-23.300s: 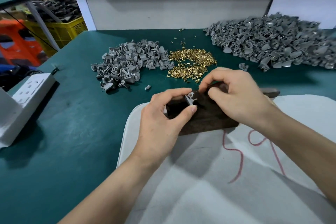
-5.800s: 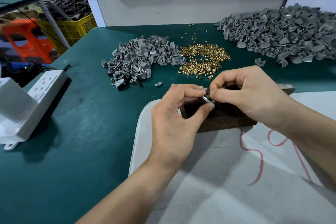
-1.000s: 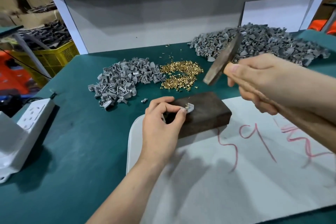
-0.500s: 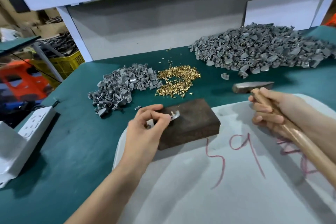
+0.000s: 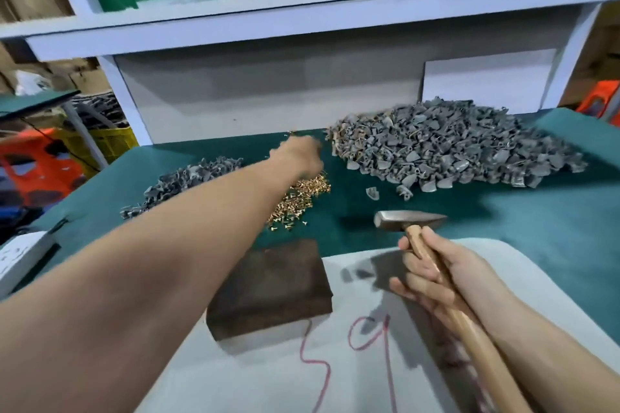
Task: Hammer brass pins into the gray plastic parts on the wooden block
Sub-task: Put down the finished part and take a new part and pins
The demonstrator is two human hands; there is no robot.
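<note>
The dark wooden block (image 5: 271, 285) lies on the white sheet (image 5: 335, 372) with nothing on its top. My left arm stretches far forward over the brass pins (image 5: 298, 198); my left hand (image 5: 302, 156) is blurred near the left edge of the big pile of gray parts (image 5: 446, 147), and I cannot tell whether it holds anything. My right hand (image 5: 432, 275) grips the wooden handle of the hammer (image 5: 407, 221), whose steel head lies low over the green table, right of the block. A smaller heap of gray parts (image 5: 188, 181) sits left of the pins.
A white power strip (image 5: 20, 258) lies at the table's left edge. A white shelf (image 5: 302, 23) overhangs the back of the green table (image 5: 536, 225), with bags on it. Two loose gray parts (image 5: 372, 193) lie near the big pile. Crates stand beyond the left side.
My left hand left the block with the gray part and reached far forward to the big pile. The block's top is now bare. The hammer stays low on the right.
</note>
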